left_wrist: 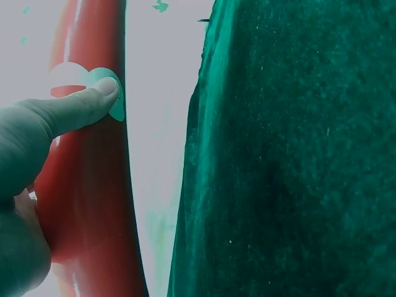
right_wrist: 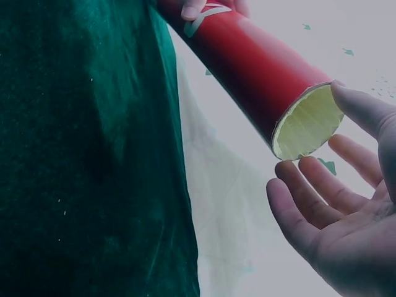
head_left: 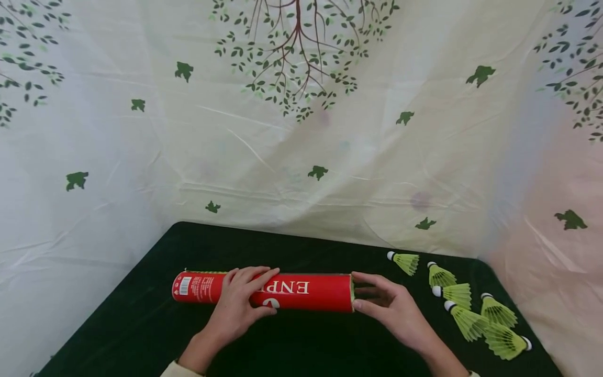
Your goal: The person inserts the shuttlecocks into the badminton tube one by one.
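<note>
The left hand (head_left: pixel 237 303) grips the red shuttlecock tube (head_left: pixel 306 299); the right hand (head_left: pixel 400 311), fingers loosely spread, seems to attend its right end; next probably needs steady holding.

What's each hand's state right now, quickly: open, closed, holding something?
Left hand: closed, holding the tube.
Right hand: open, fingers relaxed at the tube's open end.

One red tube (head_left: pixel 301 299), six loose shuttlecocks (head_left: pixel 469 323), two hands (head_left: pixel 237 301) (head_left: pixel 398 311).
</note>
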`<state>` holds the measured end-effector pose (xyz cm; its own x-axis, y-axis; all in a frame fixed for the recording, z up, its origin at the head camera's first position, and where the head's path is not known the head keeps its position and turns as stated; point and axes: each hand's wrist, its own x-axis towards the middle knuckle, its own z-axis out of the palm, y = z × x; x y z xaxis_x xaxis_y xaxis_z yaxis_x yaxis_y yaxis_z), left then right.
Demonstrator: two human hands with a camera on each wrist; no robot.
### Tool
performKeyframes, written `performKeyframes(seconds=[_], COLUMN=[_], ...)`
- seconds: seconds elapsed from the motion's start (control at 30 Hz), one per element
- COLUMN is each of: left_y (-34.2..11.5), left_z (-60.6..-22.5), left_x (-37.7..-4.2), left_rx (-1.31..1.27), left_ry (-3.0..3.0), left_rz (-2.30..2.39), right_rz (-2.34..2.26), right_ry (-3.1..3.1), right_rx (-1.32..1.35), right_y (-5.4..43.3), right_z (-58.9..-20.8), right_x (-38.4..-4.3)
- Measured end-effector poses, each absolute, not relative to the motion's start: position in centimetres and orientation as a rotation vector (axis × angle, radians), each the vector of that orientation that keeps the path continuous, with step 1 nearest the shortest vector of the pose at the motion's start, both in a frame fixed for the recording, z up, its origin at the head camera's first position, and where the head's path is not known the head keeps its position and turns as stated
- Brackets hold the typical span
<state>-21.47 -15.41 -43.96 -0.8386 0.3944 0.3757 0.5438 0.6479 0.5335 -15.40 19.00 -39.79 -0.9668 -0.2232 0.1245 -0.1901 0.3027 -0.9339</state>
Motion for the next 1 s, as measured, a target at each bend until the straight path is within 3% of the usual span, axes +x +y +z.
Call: performKeyframes(seconds=[1.0], left_y=[-13.6], left_z=[-44.1], left_x=[-23.0], left_rx=[-0.807], left_ry=[-2.663], left_rz=[-0.930], right_rz=[-1.809], right_ry=[2.453], right_rx=[-0.290], right_y=[20.1], right_z=[-40.0], right_x=[-15.6])
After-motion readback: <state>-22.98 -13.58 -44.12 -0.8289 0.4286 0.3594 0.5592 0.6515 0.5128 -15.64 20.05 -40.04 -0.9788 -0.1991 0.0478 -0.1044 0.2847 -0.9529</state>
